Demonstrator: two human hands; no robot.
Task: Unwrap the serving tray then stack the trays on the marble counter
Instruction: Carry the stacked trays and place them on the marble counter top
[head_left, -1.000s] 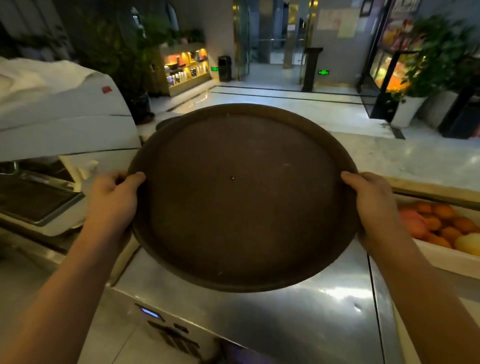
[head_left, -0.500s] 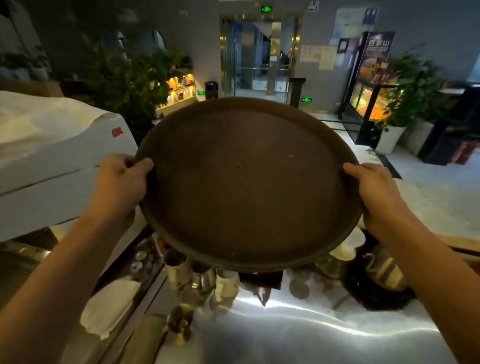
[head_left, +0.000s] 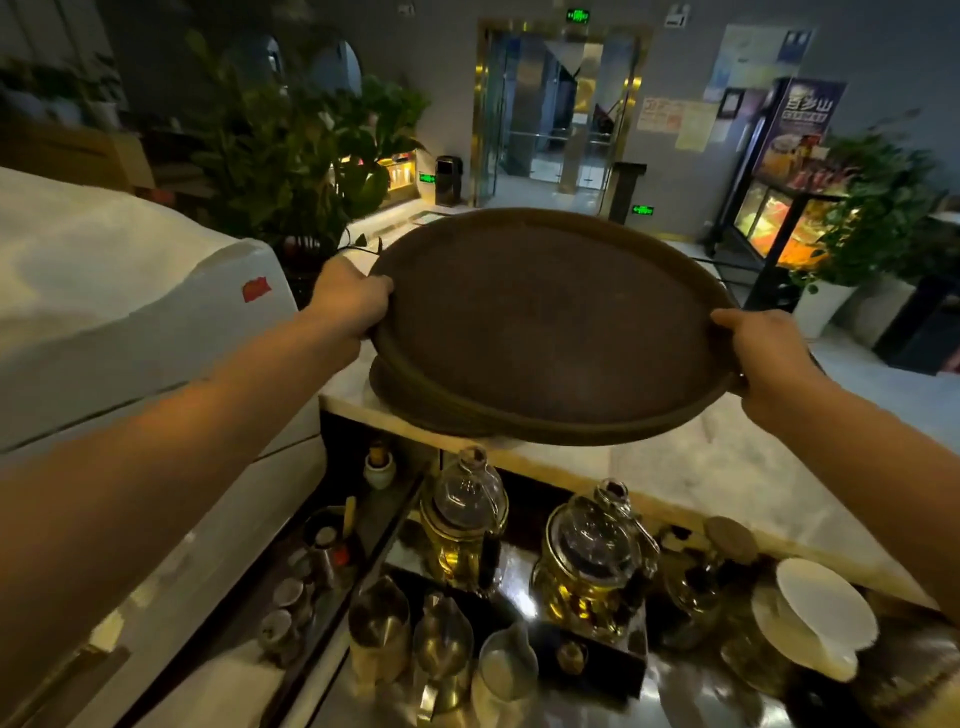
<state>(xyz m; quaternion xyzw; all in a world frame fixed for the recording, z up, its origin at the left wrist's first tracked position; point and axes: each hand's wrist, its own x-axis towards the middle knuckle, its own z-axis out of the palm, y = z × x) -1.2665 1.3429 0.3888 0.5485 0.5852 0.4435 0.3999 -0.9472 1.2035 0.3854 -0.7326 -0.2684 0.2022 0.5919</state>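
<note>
I hold a large round dark brown serving tray (head_left: 545, 327) by its rim, nearly level, over the marble counter (head_left: 691, 462). My left hand (head_left: 348, 301) grips its left edge and my right hand (head_left: 763, 343) grips its right edge. Under the held tray, the edge of another brown tray (head_left: 410, 400) shows on the counter at the lower left. The held tray hides most of that one. No wrapping is visible on the held tray.
Below the counter's near edge a metal shelf holds two glass jars (head_left: 467, 509) (head_left: 592, 545), metal jugs (head_left: 441, 644), small cups and white bowls (head_left: 821, 608). A big white covered machine (head_left: 119, 312) stands on the left. Potted plants (head_left: 291, 150) stand behind.
The tray has moved forward and down, from tilted up in front of me to almost flat over the marble counter. Both hands kept their grip on the rim.
</note>
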